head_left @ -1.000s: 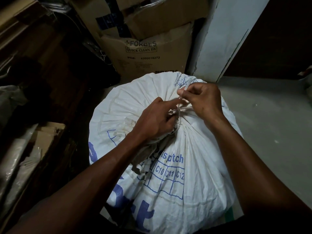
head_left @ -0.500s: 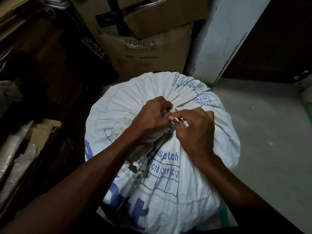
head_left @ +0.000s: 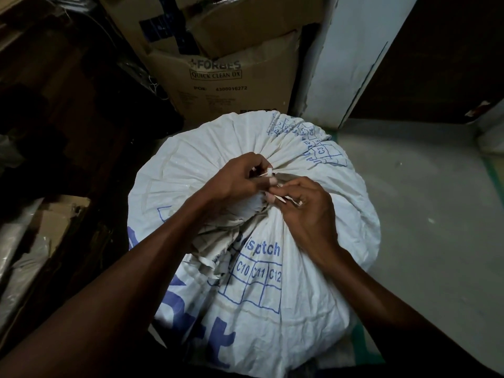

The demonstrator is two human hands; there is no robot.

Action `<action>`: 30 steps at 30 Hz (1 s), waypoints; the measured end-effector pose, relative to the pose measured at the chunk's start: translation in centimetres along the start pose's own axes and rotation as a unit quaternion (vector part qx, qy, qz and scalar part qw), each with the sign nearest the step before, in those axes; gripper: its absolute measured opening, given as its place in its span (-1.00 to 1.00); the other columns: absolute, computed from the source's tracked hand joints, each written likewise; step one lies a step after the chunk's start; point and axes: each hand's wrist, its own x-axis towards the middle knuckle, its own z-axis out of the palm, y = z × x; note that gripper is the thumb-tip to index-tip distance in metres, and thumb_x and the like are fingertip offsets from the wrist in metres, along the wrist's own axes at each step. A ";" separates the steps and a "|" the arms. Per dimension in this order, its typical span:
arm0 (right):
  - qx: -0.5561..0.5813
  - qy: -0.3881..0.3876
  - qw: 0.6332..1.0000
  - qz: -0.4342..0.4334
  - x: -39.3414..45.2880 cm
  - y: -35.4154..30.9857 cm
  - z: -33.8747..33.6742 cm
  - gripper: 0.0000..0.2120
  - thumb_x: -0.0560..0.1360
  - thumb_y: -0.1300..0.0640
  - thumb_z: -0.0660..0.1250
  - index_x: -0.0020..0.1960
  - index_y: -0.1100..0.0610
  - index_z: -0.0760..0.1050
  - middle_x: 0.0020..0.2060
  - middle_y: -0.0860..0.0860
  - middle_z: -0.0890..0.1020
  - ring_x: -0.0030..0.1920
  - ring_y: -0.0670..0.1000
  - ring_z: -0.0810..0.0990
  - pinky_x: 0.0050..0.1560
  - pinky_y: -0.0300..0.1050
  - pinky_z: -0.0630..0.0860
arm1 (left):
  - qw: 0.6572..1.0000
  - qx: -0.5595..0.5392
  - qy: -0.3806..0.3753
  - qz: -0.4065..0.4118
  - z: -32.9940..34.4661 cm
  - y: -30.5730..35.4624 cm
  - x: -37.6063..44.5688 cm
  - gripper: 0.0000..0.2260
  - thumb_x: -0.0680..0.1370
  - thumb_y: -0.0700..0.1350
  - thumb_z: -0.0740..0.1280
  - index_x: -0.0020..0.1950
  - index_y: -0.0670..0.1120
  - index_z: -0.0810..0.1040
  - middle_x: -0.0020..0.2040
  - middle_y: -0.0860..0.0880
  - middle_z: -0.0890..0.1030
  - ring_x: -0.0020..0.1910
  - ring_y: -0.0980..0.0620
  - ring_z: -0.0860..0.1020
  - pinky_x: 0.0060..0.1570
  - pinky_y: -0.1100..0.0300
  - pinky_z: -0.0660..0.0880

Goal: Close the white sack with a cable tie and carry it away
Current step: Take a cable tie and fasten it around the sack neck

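My left hand (head_left: 234, 181) pinched the cable tie (head_left: 268, 172) head, right hand (head_left: 305, 211) pinching its tail – risk: gathered white sack (head_left: 313, 268) neck slipping loose.

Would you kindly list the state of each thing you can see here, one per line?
white sack: full, upright on the floor, mouth gathered into a bunch.
cable tie: looped round the gathered neck, head showing; how tight, cannot tell.
left hand: pinches the tie at its head.
right hand: pinches the tie's loose tail.
cardboard box: behind the sack, flaps partly open.
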 end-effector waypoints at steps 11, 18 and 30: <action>0.125 -0.062 0.977 0.161 1.6 -0.9 -0.9 -0.88 0.44 0.15 0.53 -0.08 0.18 0.66 -0.21 0.07 0.71 -0.31 -0.16 0.52 -0.20 -0.28 0.50 | 0.998 -0.043 0.043 0.012 0.6 -0.3 -0.1 -0.87 0.53 -0.10 0.46 0.02 -0.11 0.62 -0.09 -0.05 0.67 -0.08 -0.08 0.65 -0.01 -0.05 0.57; -0.052 -0.033 0.994 0.095 2.1 -2.3 -0.4 -0.77 0.31 -0.06 0.47 -0.19 0.09 0.61 -0.32 -0.05 0.66 -0.29 -0.05 0.63 -0.16 -0.02 0.63 | 0.996 -0.048 0.053 0.062 0.3 -0.4 -0.7 -0.87 0.56 -0.07 0.41 0.04 -0.09 0.58 -0.08 0.00 0.62 -0.15 0.04 0.58 -0.11 0.07 0.50; -0.163 -0.044 0.985 -0.037 2.1 -3.4 0.1 -0.84 0.43 0.10 0.42 -0.30 0.04 0.50 -0.43 -0.06 0.48 -0.38 -0.02 0.44 -0.27 -0.18 0.24 | 0.988 -0.077 0.064 0.115 -0.1 -0.4 -2.1 -0.85 0.56 -0.18 0.42 0.09 -0.18 0.55 0.00 -0.01 0.54 -0.20 -0.07 0.46 -0.16 0.06 0.41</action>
